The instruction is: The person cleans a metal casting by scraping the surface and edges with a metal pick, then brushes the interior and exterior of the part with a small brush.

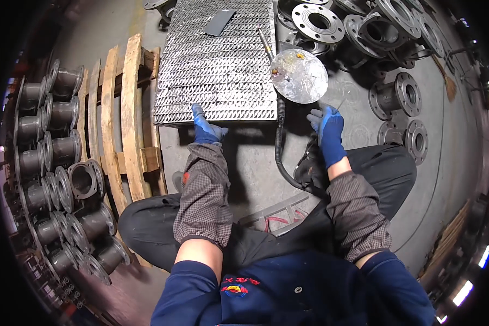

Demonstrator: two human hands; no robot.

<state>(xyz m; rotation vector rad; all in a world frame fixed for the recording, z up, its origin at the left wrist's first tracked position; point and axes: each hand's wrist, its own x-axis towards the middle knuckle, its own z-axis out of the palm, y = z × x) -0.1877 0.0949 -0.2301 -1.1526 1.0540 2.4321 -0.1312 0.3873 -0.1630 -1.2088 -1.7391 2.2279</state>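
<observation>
My left hand [206, 129], in a blue work glove, rests at the near edge of a ridged metal grating table [214, 81], its fingers apart and holding nothing. To the right, my right hand [329, 130], gloved alike, has its fingers curled around a thin rod [340, 103] that points up and away. Just beyond that hand is a round silvery metal disc [301, 81] with small orange-yellow bits on it. A slim tool with a yellowish part [265, 44] lies along the table's right edge. A flat grey plate [220, 22] lies on the far part of the grating.
Flanged pipe pieces [95, 220] stand stacked at the left, beside a wooden pallet [131, 108]. More flanged pieces [317, 23] are piled at the far right, with others [395, 96] on the floor. A black corrugated hose [279, 138] hangs down beside the table. A grey metal frame [277, 214] lies between my legs.
</observation>
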